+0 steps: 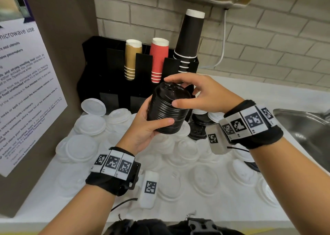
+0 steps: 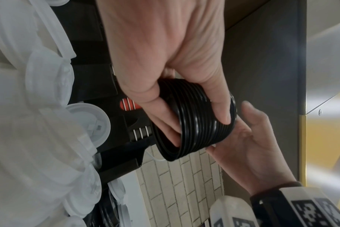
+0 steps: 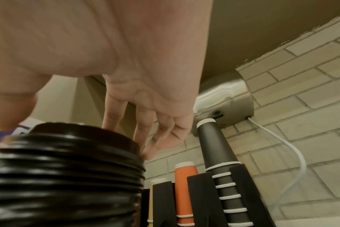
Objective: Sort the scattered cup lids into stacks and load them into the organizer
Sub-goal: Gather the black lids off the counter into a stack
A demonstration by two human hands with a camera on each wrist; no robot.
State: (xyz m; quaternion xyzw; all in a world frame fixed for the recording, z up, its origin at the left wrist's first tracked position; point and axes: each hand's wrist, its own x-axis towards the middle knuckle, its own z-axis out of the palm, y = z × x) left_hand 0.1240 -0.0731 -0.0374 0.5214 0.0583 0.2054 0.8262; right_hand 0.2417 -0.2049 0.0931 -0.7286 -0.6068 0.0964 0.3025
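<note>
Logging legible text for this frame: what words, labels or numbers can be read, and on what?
"microwave use": heading on the wall notice
"strong-smelling food": bold, same notice
"five minutes": bold, same notice
Rest of the notice: too blurred.
Wrist markers: coded squares, no words.
Cups, black lids: no print readable.

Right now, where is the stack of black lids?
Head view, centre: stack of black lids gripped by the left hand, right hand on top, before the organizer.
</note>
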